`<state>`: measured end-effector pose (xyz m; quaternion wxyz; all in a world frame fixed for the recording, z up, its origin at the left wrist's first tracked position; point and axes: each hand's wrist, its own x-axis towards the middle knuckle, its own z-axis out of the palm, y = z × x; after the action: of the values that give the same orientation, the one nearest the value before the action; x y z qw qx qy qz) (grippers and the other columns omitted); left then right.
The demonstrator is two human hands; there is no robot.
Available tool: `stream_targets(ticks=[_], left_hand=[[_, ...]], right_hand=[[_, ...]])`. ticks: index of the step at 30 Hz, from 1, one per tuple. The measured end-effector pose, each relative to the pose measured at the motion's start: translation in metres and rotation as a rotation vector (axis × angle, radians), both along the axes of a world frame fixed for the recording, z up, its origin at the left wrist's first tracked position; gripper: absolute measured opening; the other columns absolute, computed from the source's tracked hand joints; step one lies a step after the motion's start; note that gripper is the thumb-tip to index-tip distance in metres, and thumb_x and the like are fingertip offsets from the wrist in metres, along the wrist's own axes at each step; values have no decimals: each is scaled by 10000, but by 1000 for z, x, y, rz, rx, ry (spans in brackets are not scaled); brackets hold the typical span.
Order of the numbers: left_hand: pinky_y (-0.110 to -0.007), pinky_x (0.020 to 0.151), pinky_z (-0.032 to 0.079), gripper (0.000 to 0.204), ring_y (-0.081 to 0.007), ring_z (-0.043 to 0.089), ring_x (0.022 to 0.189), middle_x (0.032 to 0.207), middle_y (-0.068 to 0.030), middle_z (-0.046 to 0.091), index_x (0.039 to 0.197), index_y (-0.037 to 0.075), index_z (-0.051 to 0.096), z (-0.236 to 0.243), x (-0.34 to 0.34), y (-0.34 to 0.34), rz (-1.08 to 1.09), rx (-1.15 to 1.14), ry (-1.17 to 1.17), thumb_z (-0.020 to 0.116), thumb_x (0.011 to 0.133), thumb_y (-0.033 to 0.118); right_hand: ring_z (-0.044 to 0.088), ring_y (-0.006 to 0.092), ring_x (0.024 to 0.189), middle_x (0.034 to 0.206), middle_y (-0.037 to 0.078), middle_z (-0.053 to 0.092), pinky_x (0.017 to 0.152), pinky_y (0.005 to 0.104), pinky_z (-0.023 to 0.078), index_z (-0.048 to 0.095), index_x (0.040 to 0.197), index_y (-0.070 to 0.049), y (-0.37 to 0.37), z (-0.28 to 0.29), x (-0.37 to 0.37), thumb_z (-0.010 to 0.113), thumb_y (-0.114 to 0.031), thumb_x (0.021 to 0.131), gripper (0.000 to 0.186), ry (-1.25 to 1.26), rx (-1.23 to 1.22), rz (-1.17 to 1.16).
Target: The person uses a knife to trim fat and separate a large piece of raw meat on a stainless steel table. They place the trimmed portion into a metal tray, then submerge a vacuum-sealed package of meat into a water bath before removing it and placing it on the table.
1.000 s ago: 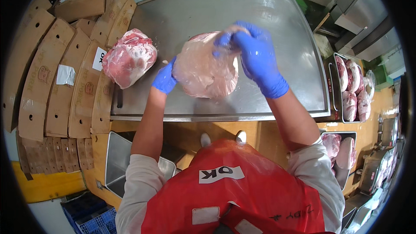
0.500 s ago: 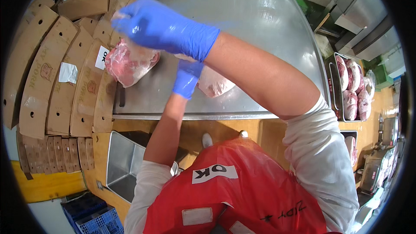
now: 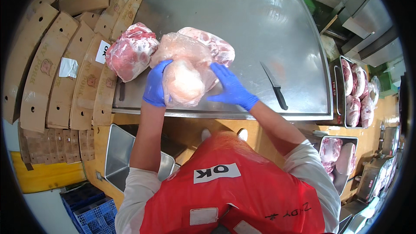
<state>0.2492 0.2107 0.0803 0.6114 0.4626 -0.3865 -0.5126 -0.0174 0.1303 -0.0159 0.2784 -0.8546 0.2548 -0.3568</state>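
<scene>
A chunk of meat in clear plastic wrap (image 3: 185,82) lies near the front of the steel table, between my two blue-gloved hands. My left hand (image 3: 155,85) grips its left side, fingers curled against the plastic. On the other side, my right hand (image 3: 232,87) is open with fingers spread, its fingertips at the wrap's right edge. Just behind the wrapped chunk rests a pale, fatty cut of meat (image 3: 223,51), partly covered by the plastic. A larger red piece of raw meat (image 3: 132,56) sits to the left, beside the cardboard boxes.
A black-handled knife (image 3: 277,89) lies on the steel table (image 3: 260,13), right of my hands. Cardboard boxes (image 3: 60,73) line the left side. Metal trays of meat (image 3: 342,156) stand at the right. A steel bin (image 3: 119,158) is below the table's front left.
My right arm has swung back from the far left, where it crossed over my left. Both hands are now at the wrapped meat's sides. The knife, previously hidden behind my arm, shows.
</scene>
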Motion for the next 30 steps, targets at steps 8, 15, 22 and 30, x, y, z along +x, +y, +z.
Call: stream_targets(ticks=[8, 15, 22, 30], left_hand=[[-328, 861, 585, 332, -168, 688, 988, 1097, -73, 713, 1241, -6, 675, 60, 6, -3, 247, 170, -127, 720, 962, 167], [-334, 867, 578, 491, -180, 681, 1031, 1168, -94, 703, 1297, -68, 633, 41, 49, -21, 372, 114, -449, 787, 935, 226], [-440, 1032, 510, 810, -279, 632, 1195, 1338, -158, 629, 1428, -49, 520, 2, 6, -29, 85, -134, -946, 872, 825, 364], [-442, 991, 532, 779, -298, 682, 1100, 1247, -143, 693, 1376, -14, 578, -95, -3, -73, 100, -11, -1154, 858, 805, 434]], right_hand=[[664, 167, 725, 822, 99, 699, 685, 333, 554, 705, 1041, 19, -17, 16, 56, 616, -272, 1068, 305, -515, 752, 40], [602, 135, 578, 728, 70, 648, 565, 302, 509, 690, 915, 13, -23, 79, 48, 605, -322, 1079, 382, -430, 849, 24], [643, 163, 633, 723, 88, 667, 609, 347, 553, 737, 976, 30, -47, 118, 54, 621, -297, 1048, 354, -290, 710, 34], [636, 104, 753, 782, 49, 687, 718, 314, 543, 740, 1023, -22, -77, 118, 80, 649, -335, 1044, 326, -35, 318, 323]])
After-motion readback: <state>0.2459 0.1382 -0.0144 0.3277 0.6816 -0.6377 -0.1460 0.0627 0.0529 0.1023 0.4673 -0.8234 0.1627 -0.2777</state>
